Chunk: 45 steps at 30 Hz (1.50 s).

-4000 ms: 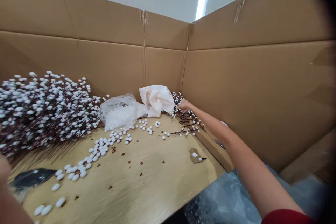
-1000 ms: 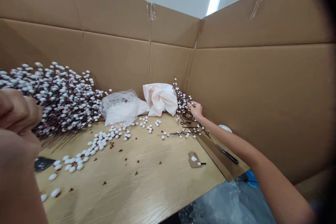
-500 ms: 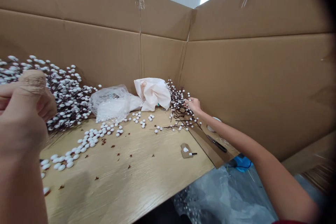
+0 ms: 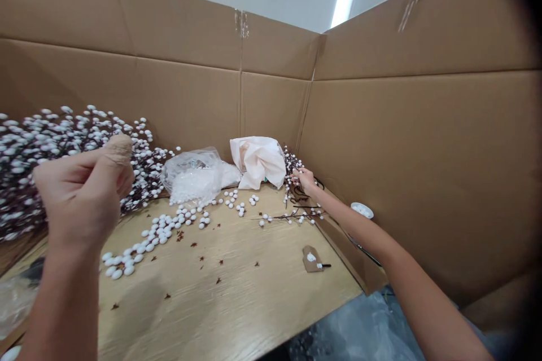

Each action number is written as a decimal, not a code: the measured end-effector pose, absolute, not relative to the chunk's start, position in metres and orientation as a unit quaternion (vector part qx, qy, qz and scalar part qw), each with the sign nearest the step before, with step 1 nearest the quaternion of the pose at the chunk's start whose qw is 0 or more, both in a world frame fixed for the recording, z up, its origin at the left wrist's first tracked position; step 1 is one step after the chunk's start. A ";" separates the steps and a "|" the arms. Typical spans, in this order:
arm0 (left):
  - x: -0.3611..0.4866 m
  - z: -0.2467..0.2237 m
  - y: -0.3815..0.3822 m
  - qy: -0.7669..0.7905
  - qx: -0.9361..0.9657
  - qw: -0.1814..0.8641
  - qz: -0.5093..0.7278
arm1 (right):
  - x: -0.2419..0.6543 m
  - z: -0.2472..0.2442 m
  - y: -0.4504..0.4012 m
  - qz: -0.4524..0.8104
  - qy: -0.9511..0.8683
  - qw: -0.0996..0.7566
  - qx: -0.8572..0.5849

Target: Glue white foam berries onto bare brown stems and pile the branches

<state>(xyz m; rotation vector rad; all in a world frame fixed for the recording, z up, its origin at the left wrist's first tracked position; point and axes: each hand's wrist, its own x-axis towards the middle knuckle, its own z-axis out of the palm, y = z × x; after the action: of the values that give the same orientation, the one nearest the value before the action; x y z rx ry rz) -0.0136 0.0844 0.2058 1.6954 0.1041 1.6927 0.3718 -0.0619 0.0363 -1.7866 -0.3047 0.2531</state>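
Left hand raised in foreground above the bench; fingers curled closed toward palm, nothing visible in them; thumb tip covered by a beige wrap. Right hand extended, fingers pinched closed on a white berry sprig.

Positions relative to the plastic bag: sprig lies to its right, past the crumpled white paper, which touches the bag. Large pile of berry branches to its left. Loose white berries scattered on the bench in front of it. Cardboard wall behind all.
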 end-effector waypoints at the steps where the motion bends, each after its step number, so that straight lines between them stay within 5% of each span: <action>1: -0.014 0.205 0.084 0.031 0.674 0.359 0.645 | 0.375 0.039 -0.060 0.122 -0.126 0.606 -0.776; 9: -0.011 0.200 0.088 0.026 0.707 0.355 0.611 | 0.407 0.055 -0.058 0.139 -0.100 0.543 -0.822; 20: -0.007 0.197 0.087 0.055 0.730 0.333 0.594 | 0.428 0.045 -0.070 -0.043 -0.142 0.364 -0.920; 28: 0.012 0.188 0.084 0.079 0.803 0.305 0.506 | 0.412 0.048 -0.077 -0.145 -0.217 0.308 -0.915; 36: 0.179 0.170 0.066 0.047 0.910 0.283 0.299 | 0.395 0.052 -0.105 -0.205 -0.267 0.292 -0.895; 45: 0.321 0.153 0.057 0.035 0.907 0.268 0.323 | 0.387 0.047 -0.104 -0.174 -0.290 0.328 -0.882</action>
<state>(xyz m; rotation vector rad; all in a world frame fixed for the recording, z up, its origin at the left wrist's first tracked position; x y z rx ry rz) 0.3212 0.0574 0.1531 2.4473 0.0956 0.8710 0.3869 -0.1040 0.0465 -2.3099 -0.7593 -0.4552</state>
